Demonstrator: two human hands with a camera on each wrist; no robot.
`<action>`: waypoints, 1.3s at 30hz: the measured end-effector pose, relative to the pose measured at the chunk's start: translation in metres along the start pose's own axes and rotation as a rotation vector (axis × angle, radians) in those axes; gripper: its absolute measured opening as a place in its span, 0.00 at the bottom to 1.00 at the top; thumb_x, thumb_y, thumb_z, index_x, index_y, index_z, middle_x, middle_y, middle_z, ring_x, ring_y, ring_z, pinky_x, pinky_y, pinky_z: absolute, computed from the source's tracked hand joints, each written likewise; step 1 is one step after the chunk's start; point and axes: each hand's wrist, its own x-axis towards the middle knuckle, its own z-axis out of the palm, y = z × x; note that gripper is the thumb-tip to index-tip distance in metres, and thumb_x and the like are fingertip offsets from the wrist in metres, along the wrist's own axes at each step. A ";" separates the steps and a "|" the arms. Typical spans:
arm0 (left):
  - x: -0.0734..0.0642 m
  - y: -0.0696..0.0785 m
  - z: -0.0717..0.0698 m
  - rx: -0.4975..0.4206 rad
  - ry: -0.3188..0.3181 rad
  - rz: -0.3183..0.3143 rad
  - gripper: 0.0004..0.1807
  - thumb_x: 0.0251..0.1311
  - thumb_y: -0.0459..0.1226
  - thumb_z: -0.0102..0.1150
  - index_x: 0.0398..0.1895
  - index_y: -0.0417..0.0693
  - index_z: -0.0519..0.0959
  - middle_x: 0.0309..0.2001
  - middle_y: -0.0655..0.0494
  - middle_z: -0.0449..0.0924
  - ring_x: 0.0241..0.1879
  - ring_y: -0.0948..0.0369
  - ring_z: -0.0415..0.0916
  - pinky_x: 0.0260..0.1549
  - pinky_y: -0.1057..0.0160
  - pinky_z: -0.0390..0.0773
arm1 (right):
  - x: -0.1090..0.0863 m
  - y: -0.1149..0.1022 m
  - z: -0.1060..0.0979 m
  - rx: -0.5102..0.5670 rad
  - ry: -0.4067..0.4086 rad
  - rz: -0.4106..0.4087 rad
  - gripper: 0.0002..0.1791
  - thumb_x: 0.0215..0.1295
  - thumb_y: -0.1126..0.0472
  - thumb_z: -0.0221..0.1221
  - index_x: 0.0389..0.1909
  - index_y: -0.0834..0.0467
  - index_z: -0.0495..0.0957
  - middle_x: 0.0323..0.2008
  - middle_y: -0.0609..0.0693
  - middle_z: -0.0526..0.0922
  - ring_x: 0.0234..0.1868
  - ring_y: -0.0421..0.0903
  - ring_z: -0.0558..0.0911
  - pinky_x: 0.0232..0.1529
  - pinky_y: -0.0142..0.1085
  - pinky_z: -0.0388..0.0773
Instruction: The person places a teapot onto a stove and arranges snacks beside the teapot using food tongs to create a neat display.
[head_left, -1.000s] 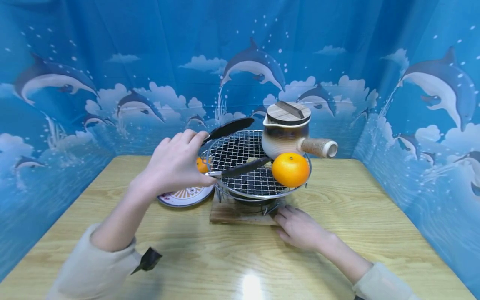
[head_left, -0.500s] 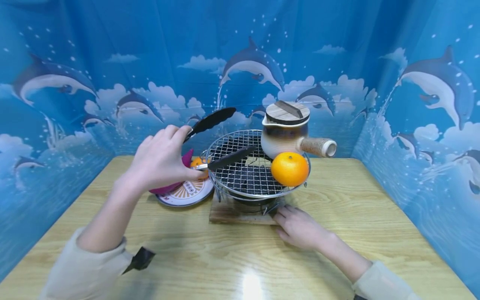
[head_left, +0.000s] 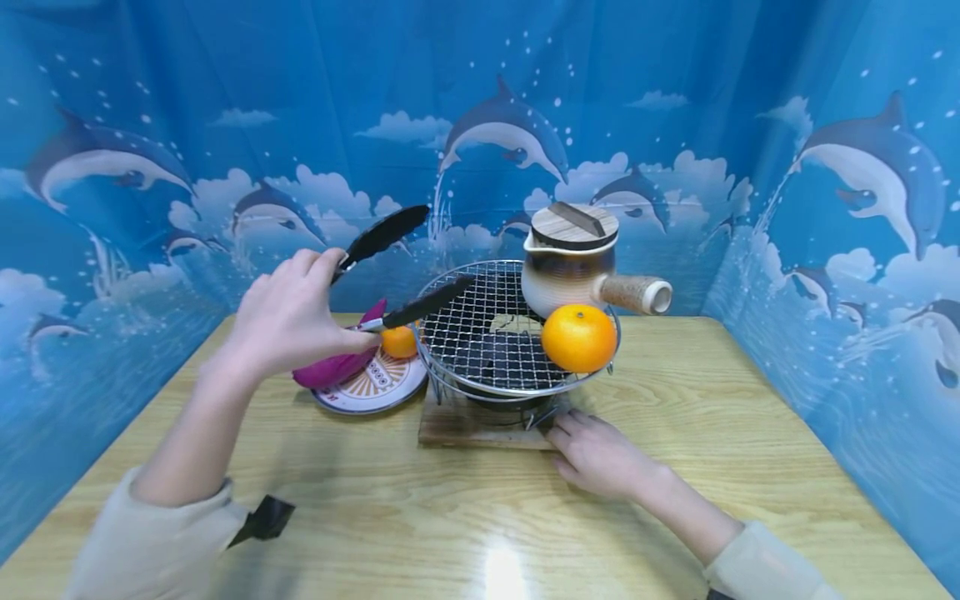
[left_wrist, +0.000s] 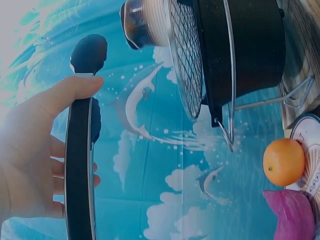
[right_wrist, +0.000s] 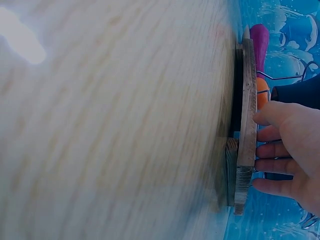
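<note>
My left hand (head_left: pixel 281 317) holds black-tipped tongs (head_left: pixel 427 304) left of the round wire grill (head_left: pixel 480 333), with thumb and fingers around the handles. Their two arms are spread with nothing between them; the lower tip overlaps the grill's left part in the head view. In the left wrist view the thumb lies across the tongs (left_wrist: pixel 80 170). An orange mandarin (head_left: pixel 579 338) and a side-handled clay pot (head_left: pixel 566 279) with a wooden lid sit on the grill. My right hand (head_left: pixel 603 458) rests at the near right corner of the wooden board (right_wrist: pixel 248 110) under the stove, fingertips touching it.
Left of the stove, a patterned plate (head_left: pixel 375 400) bears another mandarin (head_left: pixel 400 342) and a purple, sweet-potato-shaped thing (head_left: pixel 337 371). The black stove body (left_wrist: pixel 245 50) stands beneath the grill on the board. A blue dolphin curtain (head_left: pixel 337 125) surrounds the wooden table (head_left: pixel 420 517).
My left hand has drawn left with the tongs, off the grill's middle, uncovering the plate's mandarin and the purple thing. The right hand stays in place.
</note>
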 end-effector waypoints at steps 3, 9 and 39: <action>0.000 -0.007 0.002 -0.014 -0.002 -0.021 0.59 0.37 0.60 0.67 0.68 0.36 0.54 0.57 0.34 0.63 0.51 0.39 0.63 0.44 0.38 0.67 | 0.000 0.000 0.000 -0.001 0.004 0.001 0.12 0.55 0.55 0.62 0.35 0.60 0.77 0.36 0.52 0.77 0.40 0.49 0.77 0.50 0.44 0.73; 0.000 -0.018 0.005 -0.026 -0.015 -0.053 0.61 0.36 0.62 0.67 0.68 0.33 0.53 0.57 0.32 0.62 0.52 0.38 0.62 0.44 0.37 0.67 | -0.001 -0.001 0.001 0.003 0.013 0.006 0.11 0.55 0.55 0.62 0.34 0.59 0.77 0.35 0.51 0.77 0.39 0.49 0.77 0.50 0.44 0.73; 0.010 -0.061 0.037 -0.030 -0.062 -0.143 0.62 0.38 0.61 0.67 0.66 0.27 0.52 0.57 0.26 0.59 0.53 0.33 0.59 0.44 0.35 0.66 | -0.001 0.000 0.001 0.001 0.003 0.011 0.13 0.55 0.54 0.62 0.35 0.59 0.76 0.35 0.51 0.76 0.38 0.48 0.76 0.47 0.42 0.74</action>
